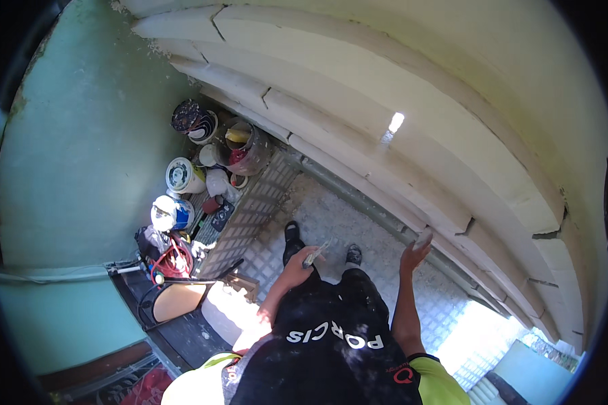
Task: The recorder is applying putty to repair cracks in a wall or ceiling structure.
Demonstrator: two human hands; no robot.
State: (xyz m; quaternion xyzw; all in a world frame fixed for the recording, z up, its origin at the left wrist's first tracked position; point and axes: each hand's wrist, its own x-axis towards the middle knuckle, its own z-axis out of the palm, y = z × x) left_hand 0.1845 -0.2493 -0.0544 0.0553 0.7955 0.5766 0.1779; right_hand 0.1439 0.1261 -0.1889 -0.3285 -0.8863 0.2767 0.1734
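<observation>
My left hand [296, 271] is in front of my body, its fingers wrapped round a small hand tool [312, 258]. A thin, pale end sticks out past the fingers; its exact kind is hard to make out. Out to the right, my right hand [414, 255] is raised with fingers stretched out, holding nothing that I can see. Its fingertips overlap the lower edge of the pale stepped moulding [358, 138] along the wall; whether they touch it I cannot tell. The moulding has several dark joints and cracks between its lengths.
At left, a cluttered shelf carries a white-lidded bucket [180, 175], a blue-and-white bucket [182, 213] and a clear tub [255, 152]. Below them lie a red coiled hose [171, 260] and a tan board [177, 301]. My shoes stand on the dusty floor [321, 209].
</observation>
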